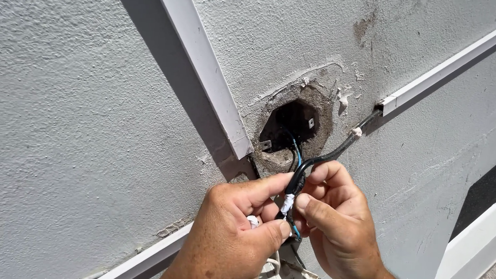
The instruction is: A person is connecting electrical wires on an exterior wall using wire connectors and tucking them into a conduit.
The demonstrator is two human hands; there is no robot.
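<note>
Against a rough grey wall (pixel 83 123), the left hand (pixel 228 238) and right hand (pixel 338 225) pinch closed on a taped black cable (pixel 296 182) splice below the wall hole (pixel 292 124); finishing the joint appears next, needing steady fingers.

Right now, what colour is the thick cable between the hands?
Black cable, with white tape; head view.

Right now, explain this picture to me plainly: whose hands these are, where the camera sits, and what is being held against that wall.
There is one view, from a camera worn on a person's head, looking at their own bare hands before a rough grey plastered wall. The left hand and right hand together pinch a bundle of thin black and blue wires with a white wrapped joint. The wires lead from a rough dark hole in the plaster. White plastic cable channels run across the wall towards the hole.
</note>
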